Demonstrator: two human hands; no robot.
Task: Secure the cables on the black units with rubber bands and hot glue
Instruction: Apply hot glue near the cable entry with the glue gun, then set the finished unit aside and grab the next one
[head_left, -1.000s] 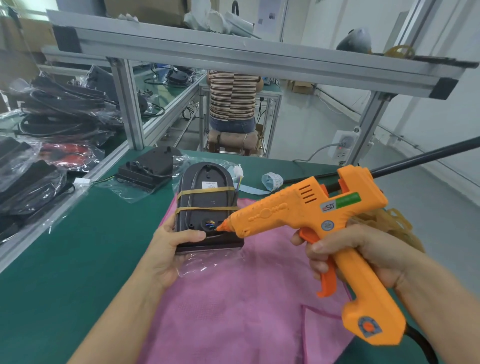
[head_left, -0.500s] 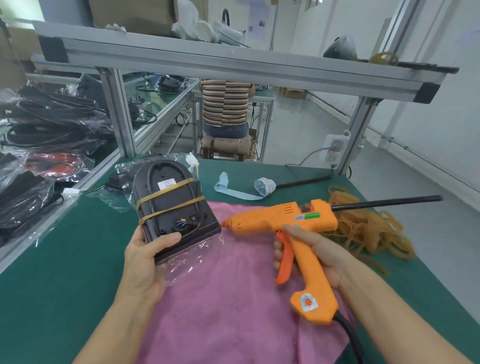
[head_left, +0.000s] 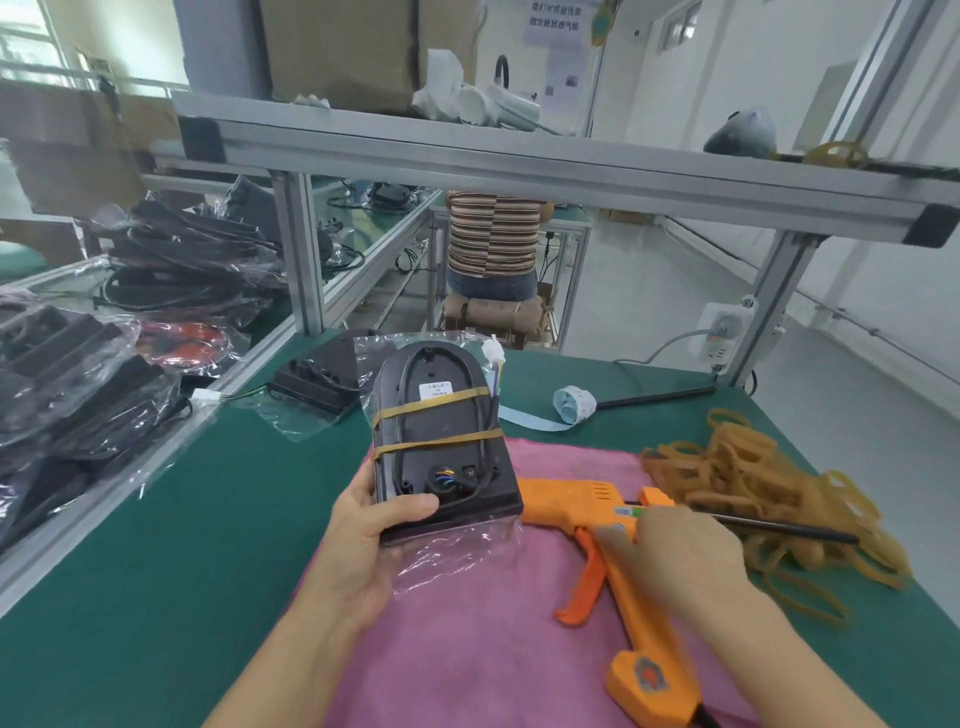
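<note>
We hold the black unit (head_left: 441, 452) up over the pink cloth (head_left: 467, 649) — our left hand (head_left: 363, 540) grips its bottom edge. Two rubber bands (head_left: 436, 444) wrap it. Our right hand (head_left: 680, 556) lies on the glue gun (head_left: 623, 582) — how tightly, we cannot tell.

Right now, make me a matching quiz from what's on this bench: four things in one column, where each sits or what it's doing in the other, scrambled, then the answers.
Things
1. black unit
2. glue gun
3. loose rubber bands
4. blue tape roll

Places
A. heaped on the green mat, right of the pink cloth
B. lying on the pink cloth under the right hand
C. gripped in the left hand, wrapped by two bands
D. on the green mat behind the pink cloth, tail unrolled

Pairs: 1-C, 2-B, 3-A, 4-D
</note>
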